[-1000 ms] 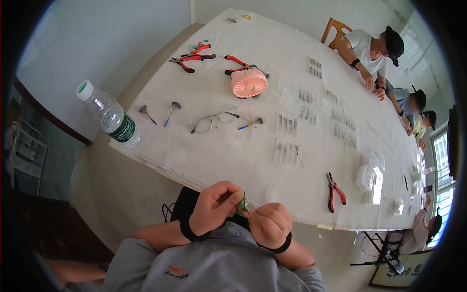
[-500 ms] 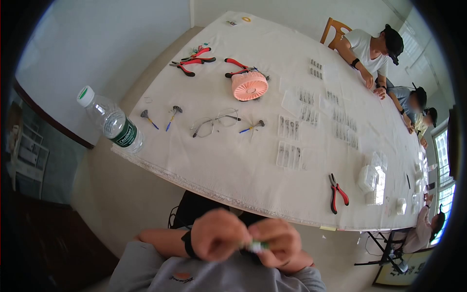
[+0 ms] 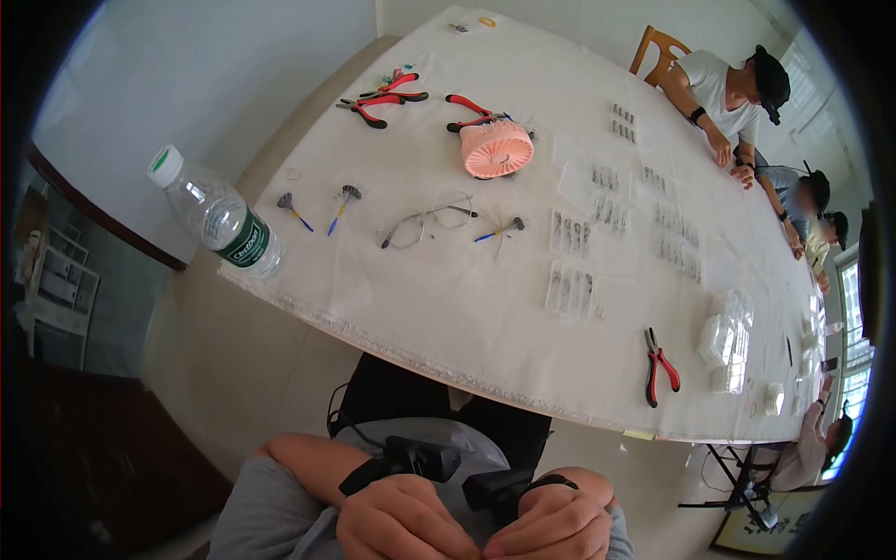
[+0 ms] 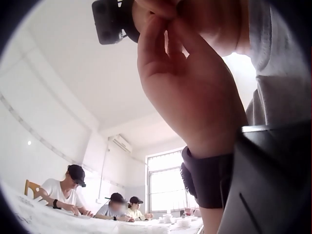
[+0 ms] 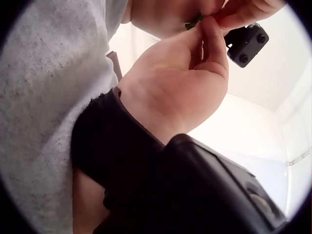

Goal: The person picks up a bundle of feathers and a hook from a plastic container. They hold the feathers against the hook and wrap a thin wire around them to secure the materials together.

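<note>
Both hands meet fingertip to fingertip close in front of the grey shirt, at the bottom edge of the head view. My left hand (image 3: pixel 401 523) has its fingers bent in, thumb against fingertips, as the left wrist view shows from below. Facing it, my right hand (image 3: pixel 553 530) pinches in the same way. A bit of the small green packet (image 5: pixel 191 24) peeks out behind the right fingertips in the right wrist view. Fingers hide the rest of it. Each wrist wears a black band with a camera.
On the white-covered table (image 3: pixel 448 317) lie red-handled pliers (image 3: pixel 661 367), glasses (image 3: pixel 425 222), small brushes (image 3: pixel 343 207) and clear trays (image 3: pixel 571 289). A pink pleated holder (image 3: pixel 497 149) stands farther back. A water bottle (image 3: pixel 224 219) is near the left edge. Several people sit along the far side.
Both hands have come down and closer to the body, with the packet, which showed green and white between them before. Things on the table have not moved.
</note>
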{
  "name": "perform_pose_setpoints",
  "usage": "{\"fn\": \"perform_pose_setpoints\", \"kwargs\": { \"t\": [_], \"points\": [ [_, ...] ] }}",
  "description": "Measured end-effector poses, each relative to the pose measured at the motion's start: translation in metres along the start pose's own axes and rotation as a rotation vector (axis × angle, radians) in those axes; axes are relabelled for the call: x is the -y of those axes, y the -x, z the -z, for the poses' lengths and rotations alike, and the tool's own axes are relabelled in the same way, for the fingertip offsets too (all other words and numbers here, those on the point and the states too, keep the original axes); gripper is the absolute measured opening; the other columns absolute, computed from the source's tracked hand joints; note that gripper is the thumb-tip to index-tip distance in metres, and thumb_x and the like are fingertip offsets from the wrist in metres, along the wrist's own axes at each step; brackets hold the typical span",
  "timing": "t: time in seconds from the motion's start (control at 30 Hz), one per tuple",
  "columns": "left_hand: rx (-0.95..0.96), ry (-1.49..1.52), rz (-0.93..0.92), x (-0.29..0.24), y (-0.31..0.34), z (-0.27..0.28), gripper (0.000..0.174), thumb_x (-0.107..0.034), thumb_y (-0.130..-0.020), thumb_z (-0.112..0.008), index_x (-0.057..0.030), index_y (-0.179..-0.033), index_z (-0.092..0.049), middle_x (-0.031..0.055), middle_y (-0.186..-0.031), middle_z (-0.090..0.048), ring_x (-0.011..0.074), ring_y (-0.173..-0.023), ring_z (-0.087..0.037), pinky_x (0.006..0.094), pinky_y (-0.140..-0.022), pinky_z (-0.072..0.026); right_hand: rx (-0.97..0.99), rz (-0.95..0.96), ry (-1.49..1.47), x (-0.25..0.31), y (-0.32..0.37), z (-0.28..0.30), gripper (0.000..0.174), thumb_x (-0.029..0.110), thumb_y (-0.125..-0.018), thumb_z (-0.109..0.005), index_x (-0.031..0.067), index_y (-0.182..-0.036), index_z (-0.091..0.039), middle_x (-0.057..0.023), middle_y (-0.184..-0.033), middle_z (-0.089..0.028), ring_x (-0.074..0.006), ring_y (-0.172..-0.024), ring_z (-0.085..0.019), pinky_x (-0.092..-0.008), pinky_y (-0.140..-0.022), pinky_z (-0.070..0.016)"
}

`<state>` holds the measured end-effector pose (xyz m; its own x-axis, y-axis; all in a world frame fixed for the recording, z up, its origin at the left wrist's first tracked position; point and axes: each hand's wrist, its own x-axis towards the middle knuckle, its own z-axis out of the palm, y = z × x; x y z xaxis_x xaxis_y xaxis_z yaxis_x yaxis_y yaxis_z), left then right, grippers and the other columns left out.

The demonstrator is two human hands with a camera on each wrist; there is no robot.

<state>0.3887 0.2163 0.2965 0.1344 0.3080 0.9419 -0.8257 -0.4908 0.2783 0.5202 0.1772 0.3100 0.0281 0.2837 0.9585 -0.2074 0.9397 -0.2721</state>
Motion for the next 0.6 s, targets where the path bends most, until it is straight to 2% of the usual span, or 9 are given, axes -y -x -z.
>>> {"fn": "perform_pose_setpoints", "kwargs": {
  "t": [0.1,0.2,0.3,0.4,0.5,0.6],
  "points": [
    [-0.051,-0.038,0.009,-0.002,0.004,-0.005,0.011,0.003,-0.072,-0.064,0.0000,-0.082,-0.059,0.0121,-0.087,-0.059,0.0199,-0.073,-0.060,0.0236,-0.061,-0.0511,-0.034,0.016,0.029,0.004,0.008,-0.002,0.017,-0.010,-0.067,-0.059,0.0016,-0.064,-0.048,-0.0161,-0.077,-0.061,-0.0219,-0.065,-0.058,-0.0262,-0.056,-0.0515],
    [-0.019,-0.028,-0.019,0.004,0.000,0.000,0.011,0.005,-0.072,-0.064,-0.0007,-0.079,-0.057,0.0112,-0.082,-0.060,0.0191,-0.070,-0.060,0.0228,-0.060,-0.0509,-0.066,0.114,0.023,-0.006,0.009,-0.005,0.015,-0.009,-0.069,-0.059,0.0021,-0.066,-0.050,-0.0154,-0.079,-0.061,-0.0221,-0.066,-0.057,-0.0256,-0.058,-0.0502],
    [-0.088,-0.040,-0.046,0.005,-0.002,-0.004,0.011,0.005,-0.071,-0.063,-0.0020,-0.074,-0.055,0.0089,-0.075,-0.060,0.0176,-0.067,-0.060,0.0219,-0.058,-0.0504,-0.041,0.078,0.035,-0.001,0.011,-0.003,0.013,-0.008,-0.071,-0.059,0.0018,-0.067,-0.051,-0.0156,-0.081,-0.061,-0.0232,-0.069,-0.058,-0.0253,-0.059,-0.0507],
    [-0.164,-0.189,-0.265,0.016,-0.003,-0.012,0.014,0.004,-0.071,-0.063,-0.0035,-0.070,-0.052,0.0068,-0.071,-0.060,0.0158,-0.064,-0.060,0.0204,-0.054,-0.0482,-0.059,0.039,-0.114,-0.003,0.018,-0.002,0.013,-0.009,-0.072,-0.058,0.0012,-0.067,-0.051,-0.0160,-0.083,-0.061,-0.0245,-0.072,-0.059,-0.0261,-0.061,-0.0515],
    [-0.256,-0.201,-0.207,0.013,-0.002,-0.020,0.014,0.005,-0.069,-0.065,-0.0045,-0.069,-0.054,0.0052,-0.069,-0.060,0.0143,-0.063,-0.059,0.0188,-0.051,-0.0450,-0.053,0.076,-0.226,-0.013,0.020,0.000,0.013,-0.010,-0.074,-0.057,0.0005,-0.068,-0.052,-0.0162,-0.085,-0.061,-0.0256,-0.076,-0.059,-0.0272,-0.062,-0.0522],
    [-0.286,-0.256,-0.160,0.013,-0.004,-0.021,0.014,0.006,-0.068,-0.065,-0.0049,-0.069,-0.057,0.0042,-0.069,-0.059,0.0134,-0.061,-0.058,0.0178,-0.049,-0.0430,0.021,-0.074,-0.334,-0.010,0.019,0.008,0.013,-0.011,-0.074,-0.057,0.0002,-0.069,-0.052,-0.0167,-0.087,-0.061,-0.0266,-0.080,-0.060,-0.0279,-0.063,-0.0525]
  ]
}}
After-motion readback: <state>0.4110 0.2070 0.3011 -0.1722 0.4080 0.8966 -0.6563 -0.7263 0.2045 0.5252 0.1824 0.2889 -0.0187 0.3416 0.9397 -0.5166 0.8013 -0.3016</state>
